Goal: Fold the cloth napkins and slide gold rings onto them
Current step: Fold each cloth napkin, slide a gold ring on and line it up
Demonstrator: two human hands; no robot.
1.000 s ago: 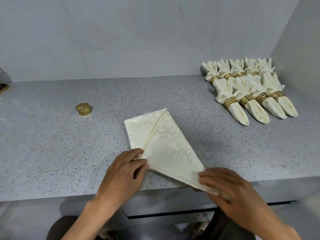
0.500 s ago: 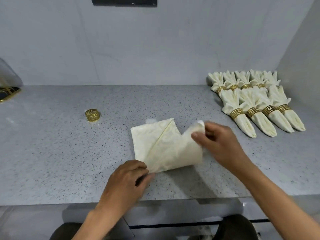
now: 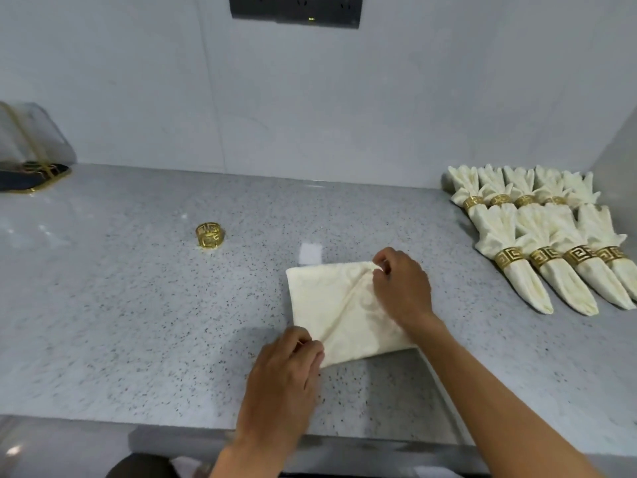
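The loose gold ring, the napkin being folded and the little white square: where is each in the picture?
loose gold ring (image 3: pixel 210 235), head view, on its patterned band.
napkin (image 3: pixel 331 305), head view, on its flat middle.
little white square (image 3: pixel 310 254), head view, on its centre.

A speckled grey surface (image 3: pixel 103 322) lies open across its left and middle, broken only by a lone gold ring (image 3: pixel 210 235) standing apart. Two rows of ringed napkins (image 3: pixel 537 236) crowd the far right, against the side wall. A dark, gold-trimmed object (image 3: pixel 32 174) fills the far left corner. The folded napkin (image 3: pixel 337 305) and both arms occupy the near centre.
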